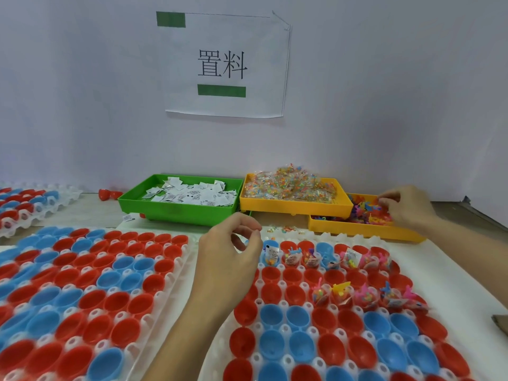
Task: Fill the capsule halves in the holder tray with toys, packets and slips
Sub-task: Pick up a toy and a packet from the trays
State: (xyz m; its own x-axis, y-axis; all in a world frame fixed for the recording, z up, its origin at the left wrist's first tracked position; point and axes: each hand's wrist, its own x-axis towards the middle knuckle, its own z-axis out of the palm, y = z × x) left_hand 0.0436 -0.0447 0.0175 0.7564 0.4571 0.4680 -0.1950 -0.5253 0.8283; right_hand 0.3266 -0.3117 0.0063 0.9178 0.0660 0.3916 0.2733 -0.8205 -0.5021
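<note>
1. Head view, hard to make out: the right hand [406, 209] reaches into the far yellow bin [365, 232] of small toys [368, 213]; its fingertips are curled down among them, but whether they pinch one cannot be told. That bin is partly hidden under a second yellow bin [295, 206] heaped with packets [291, 185].
2. The left hand [231, 254] hovers over the tray's [277, 342] far left corner, fingers loosely curled, thumb near forefinger; nothing shows in its grip. It hides the cups beneath it.
3. The tray is cut off at the bottom and right edges. It is white, with red and blue capsule halves [277, 316] sitting open side up.
4. Its far row holds filled halves [349, 259] with toys, packets and slips; five halves at the right of the third row also hold toys and packets. The other halves in view look empty.
5. A green bin [178, 213] of white slips [192, 193] stands left of the yellow ones, against the wall.
6. A second tray [90, 292] of halves lies left on the desk, blurred at the edge; a third [30, 207] lies farther back.
7. A paper sign [225, 64] hangs on the wall.
</note>
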